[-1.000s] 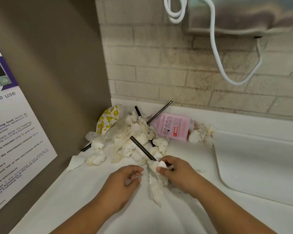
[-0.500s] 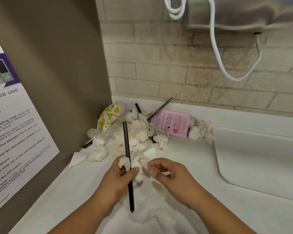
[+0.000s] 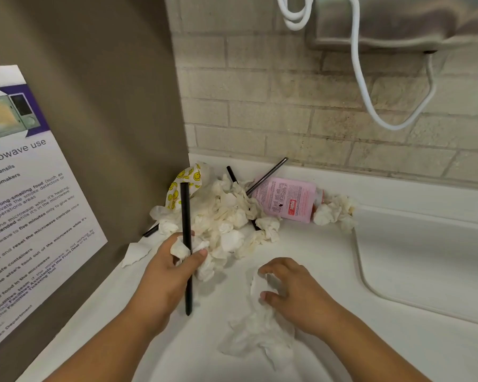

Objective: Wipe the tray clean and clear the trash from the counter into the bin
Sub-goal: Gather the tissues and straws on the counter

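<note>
Before the pink bottle (image 3: 287, 199), left grip (image 3: 166, 274) clamped a black straw (image 3: 185, 210) and white tissue wad (image 3: 180, 248), right grip (image 3: 295, 293) pinched a crumpled white napkin (image 3: 260, 334).

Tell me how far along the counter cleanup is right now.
Early. Nothing looks binned yet; no bin is in view. In hand: the left hand grips a black straw and a tissue wad; the right hand pinches a crumpled napkin. Left on the counter: the tissue pile, pink bottle, smiley wrapper and metal straw.
</note>
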`<state>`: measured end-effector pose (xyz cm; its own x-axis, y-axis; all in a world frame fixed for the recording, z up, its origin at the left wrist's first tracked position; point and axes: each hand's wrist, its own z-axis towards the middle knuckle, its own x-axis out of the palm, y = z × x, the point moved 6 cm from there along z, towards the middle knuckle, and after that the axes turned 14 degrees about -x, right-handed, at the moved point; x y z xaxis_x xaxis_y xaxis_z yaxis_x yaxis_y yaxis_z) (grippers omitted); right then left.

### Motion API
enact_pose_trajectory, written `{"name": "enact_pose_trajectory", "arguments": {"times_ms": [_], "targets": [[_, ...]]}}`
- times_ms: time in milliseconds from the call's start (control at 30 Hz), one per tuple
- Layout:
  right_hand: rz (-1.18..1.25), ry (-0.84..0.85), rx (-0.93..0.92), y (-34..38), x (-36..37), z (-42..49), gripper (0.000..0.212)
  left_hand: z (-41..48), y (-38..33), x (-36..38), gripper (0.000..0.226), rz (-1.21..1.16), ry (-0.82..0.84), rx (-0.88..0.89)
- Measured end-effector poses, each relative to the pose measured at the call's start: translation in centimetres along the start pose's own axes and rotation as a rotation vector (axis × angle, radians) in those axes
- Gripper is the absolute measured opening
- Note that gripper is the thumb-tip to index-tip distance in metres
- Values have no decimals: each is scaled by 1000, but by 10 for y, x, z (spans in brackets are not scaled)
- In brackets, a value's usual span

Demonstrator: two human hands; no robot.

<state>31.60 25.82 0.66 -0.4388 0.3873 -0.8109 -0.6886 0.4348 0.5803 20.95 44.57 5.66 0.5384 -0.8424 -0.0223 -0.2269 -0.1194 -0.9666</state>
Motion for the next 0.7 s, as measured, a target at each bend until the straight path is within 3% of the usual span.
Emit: {"name": "enact_pose_trajectory", "arguments": {"times_ms": [133, 267, 467, 533, 633, 700], "targets": [[11, -9, -32, 7, 11, 0, 46, -5, -5, -2, 15, -17, 9, -8], [74, -149, -87, 27, 5, 6, 43, -6, -7, -2, 16, -104, 42, -43], [509, -217, -120, 62, -2, 12, 56, -10, -4, 8, 27, -208, 117, -106], [665, -239, -101, 67, -2, 13, 48, -12, -3, 12, 28, -180, 152, -110], [655, -295, -87, 63, -5, 13, 22, -12, -1, 11, 29, -161, 146, -126], [678, -317, -53, 55, -5, 12, 18, -10, 2, 5, 29, -168, 121, -139]]}}
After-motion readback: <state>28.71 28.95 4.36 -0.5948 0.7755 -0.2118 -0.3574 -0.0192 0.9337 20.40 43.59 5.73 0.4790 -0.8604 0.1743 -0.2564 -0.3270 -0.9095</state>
